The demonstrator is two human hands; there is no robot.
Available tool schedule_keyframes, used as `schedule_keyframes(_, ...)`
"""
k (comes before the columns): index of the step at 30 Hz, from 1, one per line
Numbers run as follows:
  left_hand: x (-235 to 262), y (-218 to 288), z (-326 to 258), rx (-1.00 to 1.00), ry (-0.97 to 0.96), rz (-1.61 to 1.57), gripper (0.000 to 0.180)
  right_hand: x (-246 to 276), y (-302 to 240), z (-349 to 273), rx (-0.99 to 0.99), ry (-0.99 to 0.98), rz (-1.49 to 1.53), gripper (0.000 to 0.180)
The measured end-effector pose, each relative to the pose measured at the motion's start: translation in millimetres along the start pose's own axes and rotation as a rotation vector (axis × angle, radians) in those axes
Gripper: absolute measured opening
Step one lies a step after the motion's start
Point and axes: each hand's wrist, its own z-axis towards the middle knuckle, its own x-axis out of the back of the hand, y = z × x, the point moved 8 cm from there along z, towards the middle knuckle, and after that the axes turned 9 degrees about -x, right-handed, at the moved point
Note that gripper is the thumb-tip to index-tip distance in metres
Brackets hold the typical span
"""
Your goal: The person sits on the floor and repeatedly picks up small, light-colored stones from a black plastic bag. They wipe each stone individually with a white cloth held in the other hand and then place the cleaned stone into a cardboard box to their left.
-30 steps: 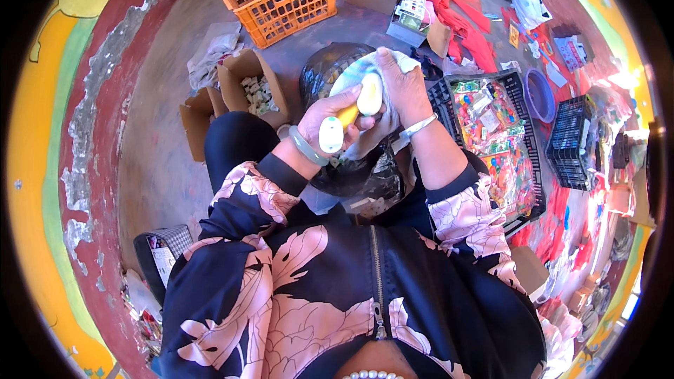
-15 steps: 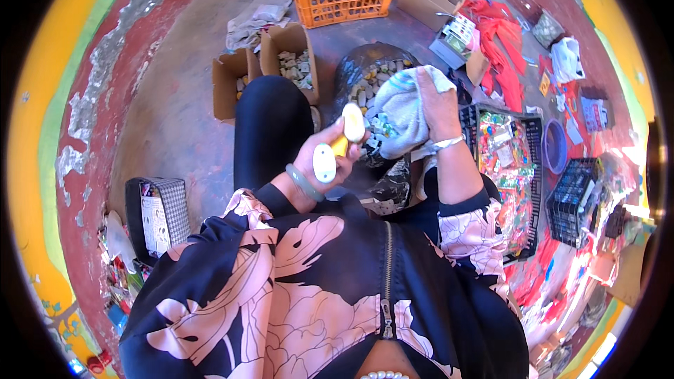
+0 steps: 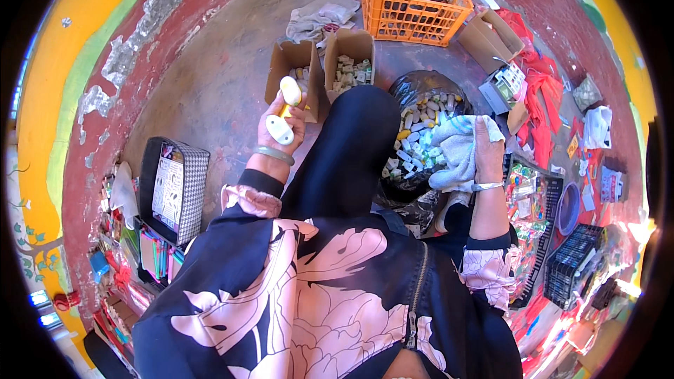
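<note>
My left hand (image 3: 281, 130) is raised at the left of my knee and grips a small white and yellow plastic toy (image 3: 284, 109). It hovers just in front of two open cardboard boxes (image 3: 319, 63) holding small pale pieces. My right hand (image 3: 486, 151) holds a pale blue-grey cloth (image 3: 456, 151) over a black bag (image 3: 421, 98) filled with several small white and yellow plastic pieces. My dark trouser leg (image 3: 351, 147) lies between the two hands.
An orange crate (image 3: 414, 10) with a black bag stands at the back. A checked case (image 3: 172, 189) lies at my left by the wall. Black trays of colourful small goods (image 3: 540, 217), red cloth (image 3: 544, 105) and a cardboard box (image 3: 491, 38) crowd the right.
My left hand has carried the white and yellow toy away from the cloth, leftward toward the cardboard boxes. My right hand has stayed with the cloth over the black bag.
</note>
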Motion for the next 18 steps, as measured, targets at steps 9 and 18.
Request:
schedule_keyframes(9, 111.0, 73.7, 87.7, -0.034, 0.059, -0.059, 0.044, -25.4, 10.9, 7.5, 0.006, -0.079, 0.02, 0.037)
schedule_keyframes(18, 68.4, 42.1, 100.0, -0.003, 0.11, -0.062, 0.034, -37.1, 28.7, 11.3, -0.027, -0.178, 0.009, 0.032)
